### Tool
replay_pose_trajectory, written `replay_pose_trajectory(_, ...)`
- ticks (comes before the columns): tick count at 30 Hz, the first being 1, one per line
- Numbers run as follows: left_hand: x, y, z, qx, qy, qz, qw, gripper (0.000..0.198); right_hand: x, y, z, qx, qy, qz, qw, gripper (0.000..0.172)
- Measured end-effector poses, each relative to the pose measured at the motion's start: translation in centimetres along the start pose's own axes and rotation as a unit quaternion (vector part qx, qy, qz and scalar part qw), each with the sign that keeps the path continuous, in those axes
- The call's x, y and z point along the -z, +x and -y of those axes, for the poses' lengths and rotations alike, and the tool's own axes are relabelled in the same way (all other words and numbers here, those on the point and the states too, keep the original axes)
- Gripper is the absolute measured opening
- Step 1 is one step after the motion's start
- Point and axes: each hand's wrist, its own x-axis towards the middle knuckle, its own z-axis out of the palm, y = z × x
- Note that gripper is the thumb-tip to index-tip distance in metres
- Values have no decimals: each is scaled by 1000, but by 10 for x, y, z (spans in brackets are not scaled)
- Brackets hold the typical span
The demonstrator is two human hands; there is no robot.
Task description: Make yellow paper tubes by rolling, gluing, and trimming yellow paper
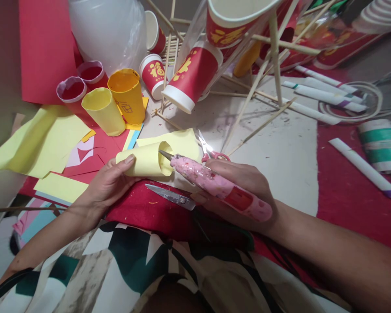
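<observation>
My left hand is closed around a pale yellow paper tube, held on its side with the open end facing right. My right hand grips a pink glue gun. Its metal nozzle points left and reaches into the tube's open end. Just below the tube, a small pair of silver scissors lies on red paper. A second pair of scissors with pink handles lies behind my right hand.
Finished paper tubes stand at the back left: a pale yellow tube, an orange tube, two pink tubes. Red paper cups hang on a frame of wooden sticks. Loose yellow sheets and rolled white paper lie around.
</observation>
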Motion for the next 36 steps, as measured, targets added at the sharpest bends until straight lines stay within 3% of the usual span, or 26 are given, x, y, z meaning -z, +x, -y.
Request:
replay_pose_trajectory(8,0,1,1,1,-8,6,1000,30,-5,-4,-2,-46,20,-1,999,37)
replay_pose_trajectory(14,-1,0,0,2,6,-4,1000,33,1,-2,-3,-37,10,27,999,36)
replay_pose_trajectory(23,-1,-1,1,-5,23,-6,1000,36,1,-2,-3,-63,-1,54,997,50)
replay_pose_trajectory(30,-3,-2,0,-1,15,-6,1000,35,-1,-2,-4,-59,-4,31,998,44)
replay_pose_trajectory(36,-3,-2,0,3,9,-17,1000,33,-1,-2,-4,-65,-17,51,996,42)
